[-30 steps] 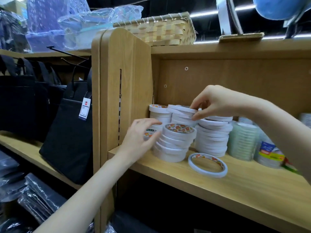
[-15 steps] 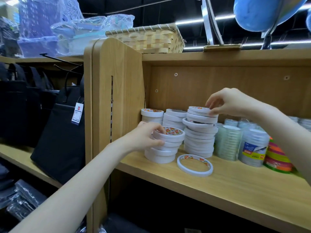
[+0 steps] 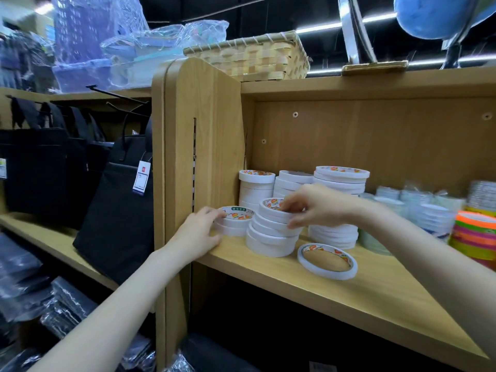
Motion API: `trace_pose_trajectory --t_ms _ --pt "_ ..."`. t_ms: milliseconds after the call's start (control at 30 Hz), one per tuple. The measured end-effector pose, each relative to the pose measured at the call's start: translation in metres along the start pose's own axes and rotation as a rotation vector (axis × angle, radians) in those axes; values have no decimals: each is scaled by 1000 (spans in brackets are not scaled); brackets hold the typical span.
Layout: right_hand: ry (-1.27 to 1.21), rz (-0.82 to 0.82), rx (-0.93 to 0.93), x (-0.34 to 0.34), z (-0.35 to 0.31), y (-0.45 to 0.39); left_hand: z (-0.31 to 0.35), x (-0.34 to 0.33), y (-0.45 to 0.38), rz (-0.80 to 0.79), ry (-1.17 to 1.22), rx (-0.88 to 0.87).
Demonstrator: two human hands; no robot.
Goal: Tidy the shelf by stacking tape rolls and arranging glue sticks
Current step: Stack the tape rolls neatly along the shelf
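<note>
White tape rolls stand in several stacks at the left end of the wooden shelf (image 3: 375, 296). My left hand (image 3: 198, 234) grips a short stack of rolls (image 3: 236, 221) by the shelf's side panel. My right hand (image 3: 314, 206) pinches the top roll of the leaning front stack (image 3: 271, 237). Behind stand a back-left stack (image 3: 255, 186) and a taller stack (image 3: 341, 181). A single thin roll (image 3: 327, 260) lies flat near the front edge. No glue sticks are in view.
Clear tape rolls (image 3: 424, 213) and neon coloured tape (image 3: 475, 234) sit to the right. A wicker basket (image 3: 252, 56) rests on top of the shelf. Black bags (image 3: 115, 210) with price tags hang on the left rack.
My right hand left the tall back stack and came down to the top of the front stack. My left hand shifted left from the front stack to the short stack by the side panel.
</note>
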State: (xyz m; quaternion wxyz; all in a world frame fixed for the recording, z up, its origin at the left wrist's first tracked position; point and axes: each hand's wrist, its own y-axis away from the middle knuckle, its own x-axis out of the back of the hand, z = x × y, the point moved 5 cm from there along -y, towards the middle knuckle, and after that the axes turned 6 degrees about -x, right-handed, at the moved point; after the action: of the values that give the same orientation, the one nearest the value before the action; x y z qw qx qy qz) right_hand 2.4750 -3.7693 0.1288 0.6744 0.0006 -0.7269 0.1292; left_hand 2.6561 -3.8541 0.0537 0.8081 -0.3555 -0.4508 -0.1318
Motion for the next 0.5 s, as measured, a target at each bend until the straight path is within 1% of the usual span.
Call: trace_pose_trajectory --t_ms 67,133,233,333,433,500 --pt "-34 -51 -6 4 0 -2 0 0 -4 -32 -13 -14" --pt "-97 -65 -15 9 -2 -6 2 -2 -10 -55 -53 -22" --pt "-211 6 -11 17 -8 -18 3 -3 -18 -47 -70 -28" --pt "-162 90 -9 18 -9 -32 2 0 -19 -53 -45 -26" --pt "-145 94 17 15 -10 -45 10 18 -17 71 47 -50" --pt "-131 110 94 18 -13 -54 23 33 -22 157 38 -138"
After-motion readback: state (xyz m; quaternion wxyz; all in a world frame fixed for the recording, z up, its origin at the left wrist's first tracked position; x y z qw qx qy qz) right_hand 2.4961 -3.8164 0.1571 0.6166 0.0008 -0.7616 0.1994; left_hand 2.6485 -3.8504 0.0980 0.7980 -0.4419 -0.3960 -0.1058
